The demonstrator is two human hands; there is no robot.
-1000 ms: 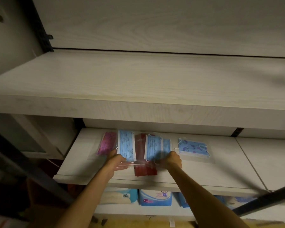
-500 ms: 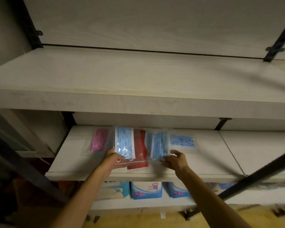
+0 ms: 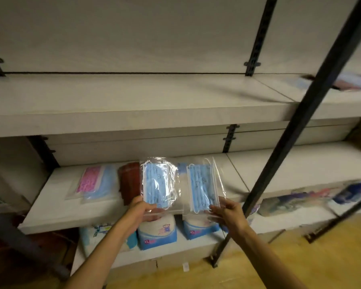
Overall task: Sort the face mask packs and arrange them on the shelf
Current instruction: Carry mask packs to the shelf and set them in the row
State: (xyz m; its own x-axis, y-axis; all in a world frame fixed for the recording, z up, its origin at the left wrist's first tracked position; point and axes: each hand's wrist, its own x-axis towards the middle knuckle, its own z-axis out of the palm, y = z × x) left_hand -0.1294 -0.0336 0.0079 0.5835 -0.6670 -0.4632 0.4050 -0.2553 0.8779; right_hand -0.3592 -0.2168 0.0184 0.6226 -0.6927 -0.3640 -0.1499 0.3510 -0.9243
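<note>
Hands hold two clear packs of blue masks upright in front of the middle shelf (image 3: 56, 207): the left hand (image 3: 141, 208) pinches the left pack (image 3: 159, 182) at its bottom edge, the right hand (image 3: 227, 211) pinches the right pack (image 3: 202, 185) likewise. On the shelf behind lie a pink pack (image 3: 89, 179) and a dark red pack (image 3: 129, 182).

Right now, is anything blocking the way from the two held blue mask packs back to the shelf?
Nothing visible. The left hand and right hand hold the blue packs just above the shelf, with bare board beneath.
</note>
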